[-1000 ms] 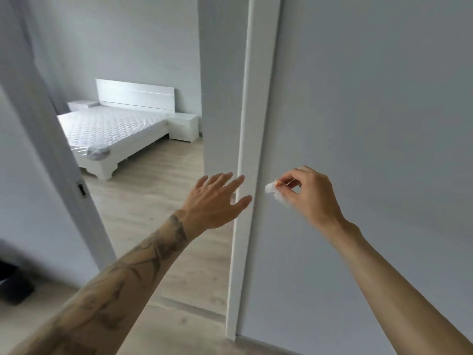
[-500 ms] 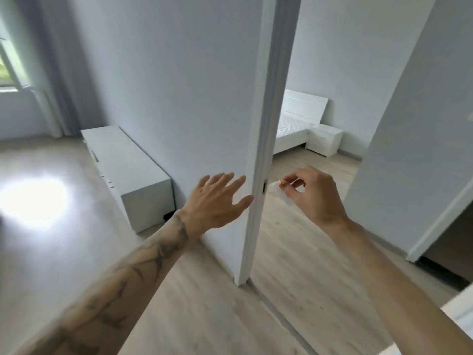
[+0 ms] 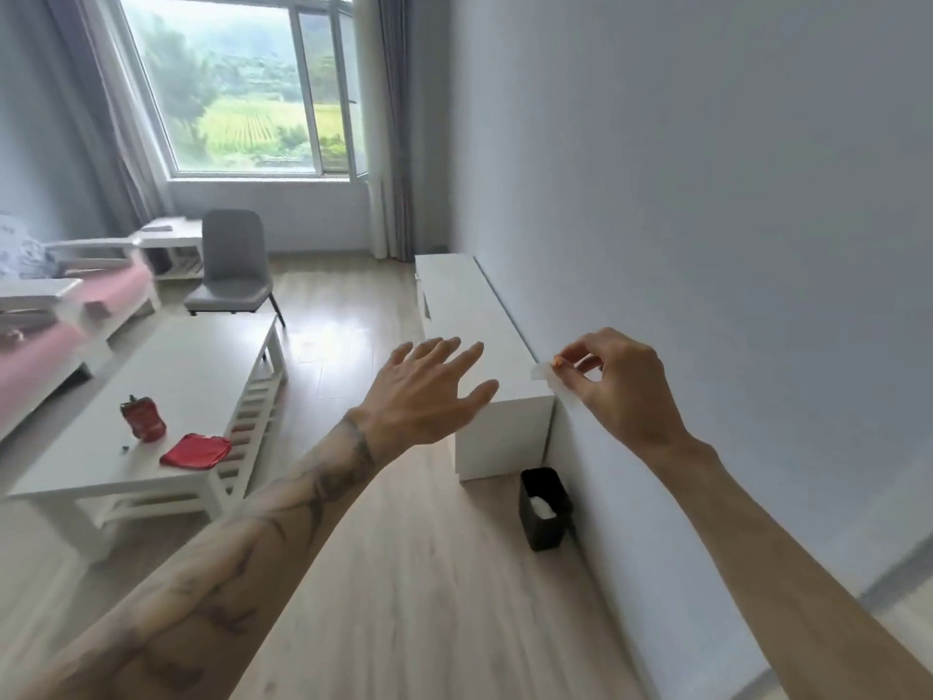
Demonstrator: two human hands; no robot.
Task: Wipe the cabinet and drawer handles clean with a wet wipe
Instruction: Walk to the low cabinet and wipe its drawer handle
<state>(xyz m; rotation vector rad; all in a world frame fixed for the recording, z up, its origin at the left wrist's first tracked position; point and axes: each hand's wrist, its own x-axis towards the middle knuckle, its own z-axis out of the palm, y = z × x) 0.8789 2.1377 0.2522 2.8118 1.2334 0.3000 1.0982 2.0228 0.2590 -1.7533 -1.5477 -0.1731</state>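
Wet wipe (image 3: 544,372) is pinched by the fingers (image 3: 573,357) of the right hand (image 3: 621,396); left hand (image 3: 429,401) fingers spread apart.

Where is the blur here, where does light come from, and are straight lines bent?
Head view: daylight enters through the large window; glare lies on the pale wooden floor; the pink sofa at left is motion-blurred; the wide-angle lens tilts its frame; the left hand and the right hand pinching the white wet wipe look sharp.
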